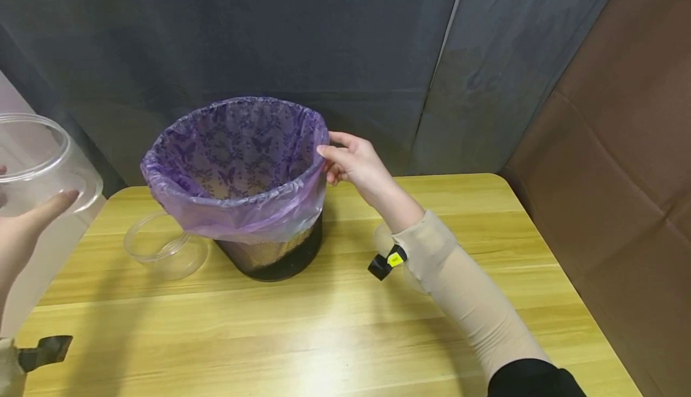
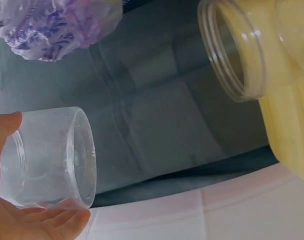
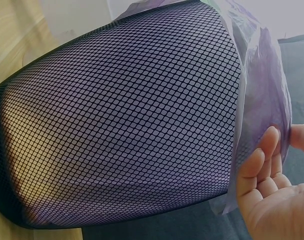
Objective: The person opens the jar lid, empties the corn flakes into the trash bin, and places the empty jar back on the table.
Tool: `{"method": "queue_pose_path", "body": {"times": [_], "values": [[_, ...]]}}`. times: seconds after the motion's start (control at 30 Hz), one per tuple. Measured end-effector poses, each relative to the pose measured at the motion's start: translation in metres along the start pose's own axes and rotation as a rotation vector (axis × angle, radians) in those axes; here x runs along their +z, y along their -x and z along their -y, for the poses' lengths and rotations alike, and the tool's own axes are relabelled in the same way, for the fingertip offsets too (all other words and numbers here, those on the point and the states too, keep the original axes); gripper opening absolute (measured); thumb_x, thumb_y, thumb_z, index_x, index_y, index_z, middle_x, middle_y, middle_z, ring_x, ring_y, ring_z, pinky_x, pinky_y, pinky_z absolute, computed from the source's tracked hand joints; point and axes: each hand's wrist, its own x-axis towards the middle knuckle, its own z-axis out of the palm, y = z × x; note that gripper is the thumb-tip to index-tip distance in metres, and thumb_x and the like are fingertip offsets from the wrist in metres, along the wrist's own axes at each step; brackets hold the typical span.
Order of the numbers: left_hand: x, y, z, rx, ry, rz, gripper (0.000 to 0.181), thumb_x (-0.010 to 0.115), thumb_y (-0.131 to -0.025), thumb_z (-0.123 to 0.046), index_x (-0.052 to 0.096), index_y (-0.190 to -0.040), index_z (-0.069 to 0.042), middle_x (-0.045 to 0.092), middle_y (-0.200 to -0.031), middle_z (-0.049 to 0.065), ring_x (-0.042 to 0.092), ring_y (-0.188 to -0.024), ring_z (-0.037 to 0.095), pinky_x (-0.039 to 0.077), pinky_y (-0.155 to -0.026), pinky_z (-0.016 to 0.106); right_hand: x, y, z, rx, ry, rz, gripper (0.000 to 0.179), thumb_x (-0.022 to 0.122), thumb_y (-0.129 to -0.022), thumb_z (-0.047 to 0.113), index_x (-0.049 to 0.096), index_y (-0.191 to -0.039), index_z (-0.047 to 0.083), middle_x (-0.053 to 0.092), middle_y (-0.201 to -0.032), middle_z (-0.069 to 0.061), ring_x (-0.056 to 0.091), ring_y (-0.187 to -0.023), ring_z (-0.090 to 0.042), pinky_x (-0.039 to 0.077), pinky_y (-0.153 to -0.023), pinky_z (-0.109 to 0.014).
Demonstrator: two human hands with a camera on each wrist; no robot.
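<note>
A black mesh trash can with a purple, butterfly-patterned trash bag folded over its rim stands on the table. My right hand grips the right side of this bagged rim, thumb on one side and fingers against the outside. At the far left, my left hand holds a clear plastic jar, its thumb on one side and fingers on the other; the jar is raised, off the table. Part of this hand is cut off in the head view. Another clear plastic jar sits left of the can.
The wood-grain table reaches back to a dark grey curtain. A brown panel borders the right side. Behind my right wrist a clear round object is mostly hidden.
</note>
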Motion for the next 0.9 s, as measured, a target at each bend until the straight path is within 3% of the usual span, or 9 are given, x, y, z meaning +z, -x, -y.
{"method": "queue_pose_path", "body": {"times": [0.2,0.27,0.5,0.7,0.77,0.9], "values": [[-0.003,0.004,0.016,-0.06,-0.007,0.028,0.08,0.063,-0.089,-0.024,0.016,-0.153,-0.026,0.011,-0.157,0.008,0.01,-0.141,0.016,0.008,-0.113,0.033,0.0,0.0,0.0,-0.001,-0.004,0.001,0.042,0.059,-0.093,0.006,0.05,-0.133,-0.002,0.059,-0.068,-0.007,0.05,-0.048,-0.014,0.046,-0.05,-0.025],[-0.003,0.008,0.021,-0.045,0.004,0.054,0.078,0.061,-0.091,-0.024,0.014,-0.153,-0.025,0.008,-0.157,0.009,0.007,-0.143,0.019,0.006,-0.114,0.035,0.0,0.0,0.0,-0.002,-0.007,0.002,0.042,0.059,-0.093,0.006,0.05,-0.134,-0.002,0.059,-0.068,-0.007,0.05,-0.048,-0.014,0.046,-0.05,-0.025],[0.004,0.011,0.039,-0.083,0.043,-0.019,0.074,0.063,-0.089,-0.018,0.021,-0.15,-0.023,0.017,-0.153,0.003,0.017,-0.138,0.016,0.012,-0.113,0.028,0.0,0.0,0.0,-0.005,-0.014,0.004,0.042,0.059,-0.093,0.005,0.05,-0.134,-0.002,0.059,-0.067,-0.007,0.05,-0.048,-0.014,0.046,-0.05,-0.025],[0.006,0.003,0.08,0.057,0.052,-0.039,0.082,0.067,-0.087,-0.01,0.016,-0.149,-0.025,0.027,-0.14,-0.013,0.025,-0.134,0.012,0.019,-0.111,0.023,0.001,0.001,0.0,-0.004,-0.014,-0.002,0.042,0.059,-0.093,0.005,0.05,-0.134,-0.002,0.059,-0.066,-0.007,0.05,-0.047,-0.014,0.045,-0.049,-0.025],[0.006,0.003,0.084,0.077,0.052,-0.041,0.083,0.068,-0.087,-0.008,0.015,-0.149,-0.025,0.028,-0.137,-0.015,0.027,-0.133,0.011,0.02,-0.111,0.023,0.001,0.001,0.0,-0.005,-0.013,-0.002,0.042,0.059,-0.093,0.005,0.05,-0.134,-0.002,0.059,-0.066,-0.007,0.05,-0.047,-0.014,0.045,-0.049,-0.024],[0.006,0.01,0.079,0.043,0.07,-0.029,0.085,0.068,-0.086,-0.005,0.014,-0.149,-0.024,0.027,-0.131,-0.018,0.024,-0.135,0.013,0.019,-0.112,0.026,0.001,0.001,0.0,-0.009,-0.012,0.002,0.042,0.059,-0.093,0.005,0.049,-0.134,-0.002,0.059,-0.067,-0.007,0.05,-0.047,-0.014,0.045,-0.049,-0.024]]}}
